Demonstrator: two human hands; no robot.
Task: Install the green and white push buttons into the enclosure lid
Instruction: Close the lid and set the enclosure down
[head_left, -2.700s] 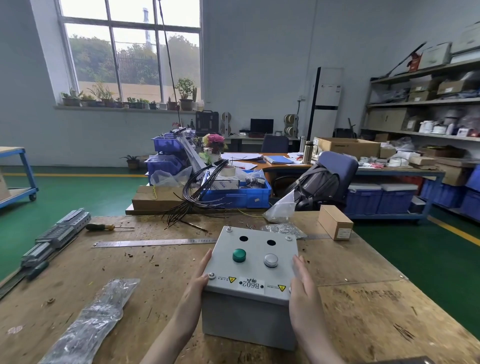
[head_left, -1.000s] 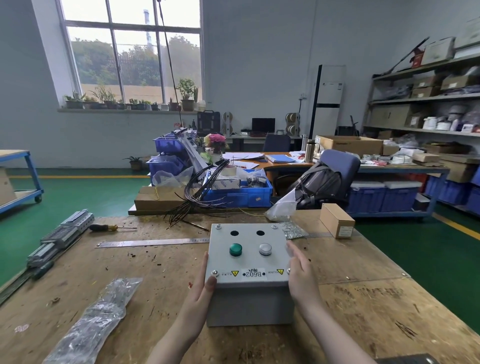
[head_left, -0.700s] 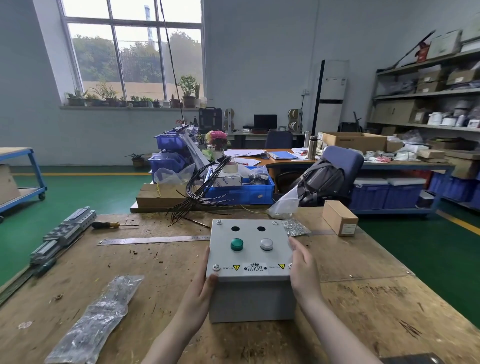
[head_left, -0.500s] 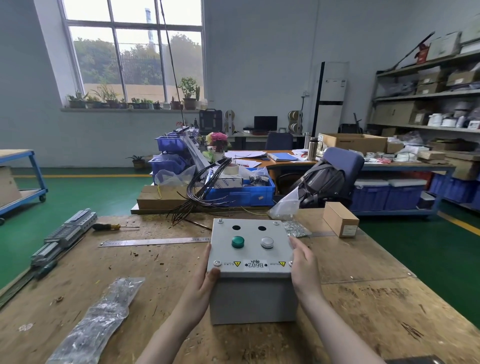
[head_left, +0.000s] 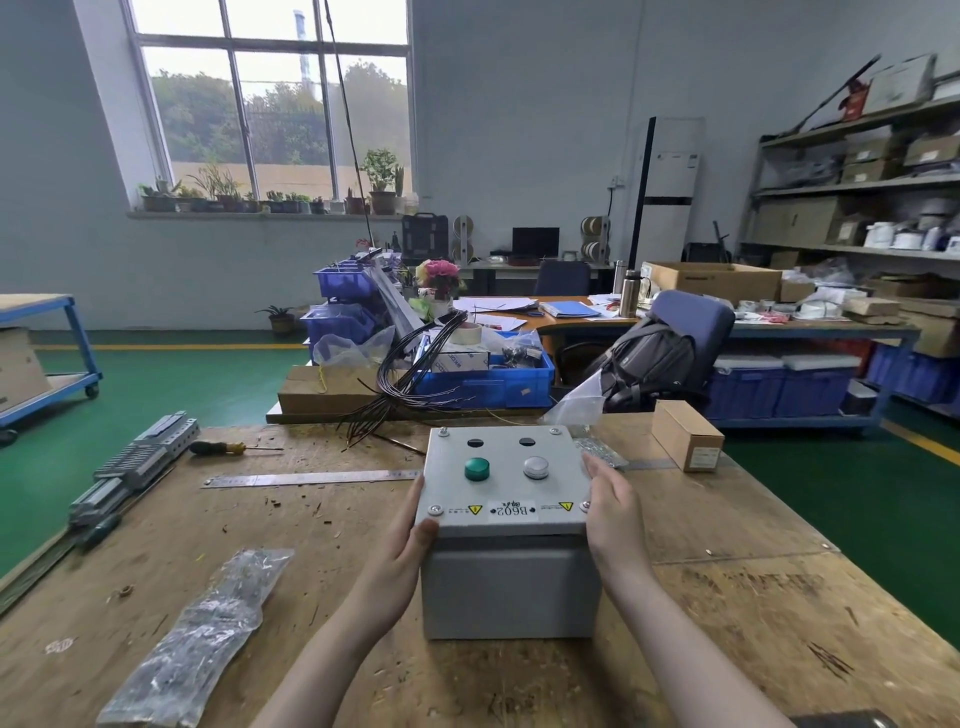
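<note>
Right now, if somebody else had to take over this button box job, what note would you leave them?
Left hand: open, pressed flat on the enclosure's left side, thumb at the lid corner.
Right hand: open, fingers flat along the lid's right edge.
The enclosure stands on the wooden bench, lid on top with screws at its corners.
Done: green push button and white push button sit in the lid's near two holes.
Left: the two far holes are empty; whether the buttons are fastened underneath is hidden, so probably check that.

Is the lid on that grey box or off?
On. The lid lies flat atop the grey box, screws showing at all four corners.
</note>
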